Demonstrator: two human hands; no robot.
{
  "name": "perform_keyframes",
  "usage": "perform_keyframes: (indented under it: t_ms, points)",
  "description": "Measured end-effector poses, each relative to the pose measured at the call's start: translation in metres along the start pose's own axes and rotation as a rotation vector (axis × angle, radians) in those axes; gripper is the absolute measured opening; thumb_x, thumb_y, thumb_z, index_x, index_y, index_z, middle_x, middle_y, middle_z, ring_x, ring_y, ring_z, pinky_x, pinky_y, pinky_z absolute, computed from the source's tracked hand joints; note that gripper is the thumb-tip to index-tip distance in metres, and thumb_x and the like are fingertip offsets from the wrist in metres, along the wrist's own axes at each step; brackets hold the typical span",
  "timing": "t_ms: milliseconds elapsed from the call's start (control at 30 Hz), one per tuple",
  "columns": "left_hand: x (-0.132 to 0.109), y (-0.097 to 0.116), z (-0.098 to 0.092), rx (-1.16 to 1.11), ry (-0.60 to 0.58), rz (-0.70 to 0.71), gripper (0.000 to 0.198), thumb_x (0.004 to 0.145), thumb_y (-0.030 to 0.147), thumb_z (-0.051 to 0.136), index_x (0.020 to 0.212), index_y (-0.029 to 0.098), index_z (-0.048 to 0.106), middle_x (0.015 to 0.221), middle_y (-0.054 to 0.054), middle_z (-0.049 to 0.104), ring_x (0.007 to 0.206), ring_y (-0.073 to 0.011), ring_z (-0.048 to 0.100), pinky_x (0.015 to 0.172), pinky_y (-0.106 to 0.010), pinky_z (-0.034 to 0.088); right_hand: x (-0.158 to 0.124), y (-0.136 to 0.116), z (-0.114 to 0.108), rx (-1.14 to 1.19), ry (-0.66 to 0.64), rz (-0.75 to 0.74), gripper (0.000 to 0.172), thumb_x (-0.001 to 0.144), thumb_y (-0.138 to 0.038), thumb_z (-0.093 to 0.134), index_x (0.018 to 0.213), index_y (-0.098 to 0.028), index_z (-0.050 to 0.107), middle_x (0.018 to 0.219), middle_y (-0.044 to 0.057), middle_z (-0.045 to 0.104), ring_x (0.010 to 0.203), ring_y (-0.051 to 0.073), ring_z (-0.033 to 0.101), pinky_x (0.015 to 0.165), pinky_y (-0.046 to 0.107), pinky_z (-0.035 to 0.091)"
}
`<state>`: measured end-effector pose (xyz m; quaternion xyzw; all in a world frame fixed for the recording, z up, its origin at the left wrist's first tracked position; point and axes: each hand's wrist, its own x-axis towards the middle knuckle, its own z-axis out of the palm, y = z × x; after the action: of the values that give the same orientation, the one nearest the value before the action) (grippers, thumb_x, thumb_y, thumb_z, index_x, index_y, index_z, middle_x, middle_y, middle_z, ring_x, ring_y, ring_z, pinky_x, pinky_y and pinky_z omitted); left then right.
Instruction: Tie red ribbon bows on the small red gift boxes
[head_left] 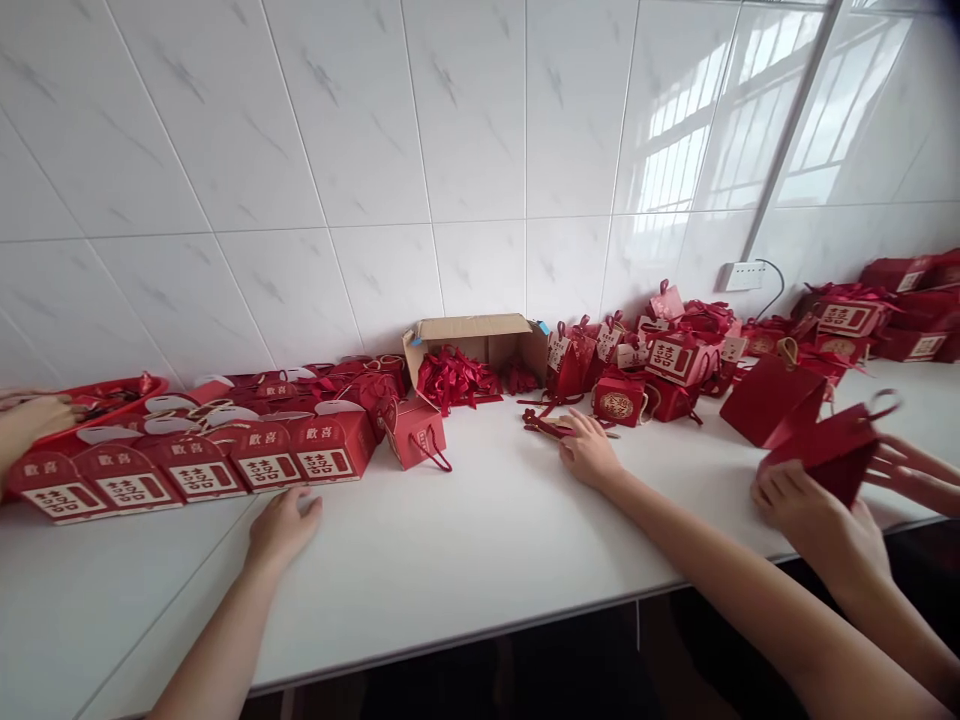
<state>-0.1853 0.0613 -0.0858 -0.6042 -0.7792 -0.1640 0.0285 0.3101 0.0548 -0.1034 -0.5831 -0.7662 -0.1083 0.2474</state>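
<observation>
My left hand rests on the white table, its thumb apart and nothing in it. Its fingertips come close to the front of a row of red gift boxes with white double-happiness labels. My right hand lies palm down with its fingers stretched over a small pile of flat brown-gold sticks with flower-shaped ends. Its fingertips touch or nearly touch them; part of the pile is hidden under the hand. Between my hands stands a small red box with a rope handle.
An open cardboard box holds red ribbons by the tiled wall. Red boxes are heaped to its right. At right, a co-worker's hands hold a dark red box. Another person's hand is over a red tray.
</observation>
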Motion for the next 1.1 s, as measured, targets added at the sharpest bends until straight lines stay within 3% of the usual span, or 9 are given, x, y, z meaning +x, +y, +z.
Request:
perform_keyframes:
  t_ms: [200,433,533,700,900,1033,1100]
  points:
    - [0.001,0.002,-0.002,0.002,-0.008,-0.006,0.032,0.085,0.034,0.043,0.106,0.015,0.056,0.119,-0.015,0.063,0.109,-0.0299,0.06,0.087,-0.036,0.046,-0.015,0.024,-0.006,-0.102,0.045,0.229,0.019,0.082,-0.022,0.052,0.09,-0.018,0.069,0.124,0.013,0.054,0.118,0.03,0.041,0.096,0.041,0.036]
    - [0.004,0.004,-0.002,0.016,-0.012,-0.048,0.024,0.081,0.036,0.049,0.099,0.021,0.054,0.113,-0.008,0.064,0.107,-0.0291,0.058,0.083,-0.037,0.046,-0.024,0.043,-0.002,-0.152,0.018,0.474,0.022,0.088,-0.024,0.049,0.106,-0.014,0.058,0.108,0.012,0.06,0.101,0.024,0.053,0.085,0.037,0.042]
    - [0.001,0.006,-0.004,-0.005,0.0,-0.062,0.025,0.08,0.037,0.05,0.099,0.021,0.052,0.111,-0.007,0.064,0.105,-0.0285,0.058,0.081,-0.036,0.045,-0.025,0.042,-0.003,-0.16,-0.007,0.452,0.024,0.09,-0.033,0.052,0.104,-0.015,0.059,0.104,0.007,0.061,0.095,0.02,0.057,0.089,0.04,0.041]
    - [-0.004,0.011,-0.01,-0.053,0.03,-0.103,0.033,0.08,0.035,0.051,0.107,0.016,0.047,0.116,-0.012,0.062,0.105,-0.0295,0.06,0.082,-0.035,0.046,-0.028,0.035,-0.007,-0.169,0.053,0.387,0.022,0.083,-0.02,0.049,0.097,-0.019,0.067,0.112,0.012,0.062,0.11,0.027,0.049,0.102,0.045,0.023]
    - [-0.01,0.013,-0.015,-0.153,0.045,-0.118,0.041,0.08,0.034,0.052,0.114,0.012,0.042,0.123,-0.015,0.059,0.108,-0.0316,0.059,0.088,-0.04,0.045,-0.027,0.037,-0.007,-0.117,0.044,0.271,0.024,0.085,-0.03,0.05,0.099,-0.023,0.069,0.114,0.009,0.063,0.111,0.027,0.047,0.098,0.044,0.024]
    - [-0.021,0.025,-0.025,-0.193,0.218,-0.167,0.051,0.083,0.036,0.048,0.124,0.01,0.033,0.13,-0.019,0.051,0.122,-0.0371,0.046,0.097,-0.054,0.037,-0.027,0.036,-0.01,-0.081,0.039,0.207,0.021,0.086,-0.025,0.051,0.091,-0.025,0.072,0.107,0.007,0.066,0.106,0.025,0.049,0.095,0.042,0.027]
    - [-0.031,0.042,-0.028,-0.228,0.331,-0.088,0.05,0.086,0.034,0.043,0.128,0.01,0.029,0.136,-0.019,0.041,0.132,-0.0358,0.033,0.105,-0.055,0.027,-0.026,0.033,-0.011,-0.067,0.042,0.178,0.02,0.086,-0.024,0.052,0.087,-0.025,0.072,0.108,0.007,0.066,0.108,0.025,0.048,0.095,0.042,0.026]
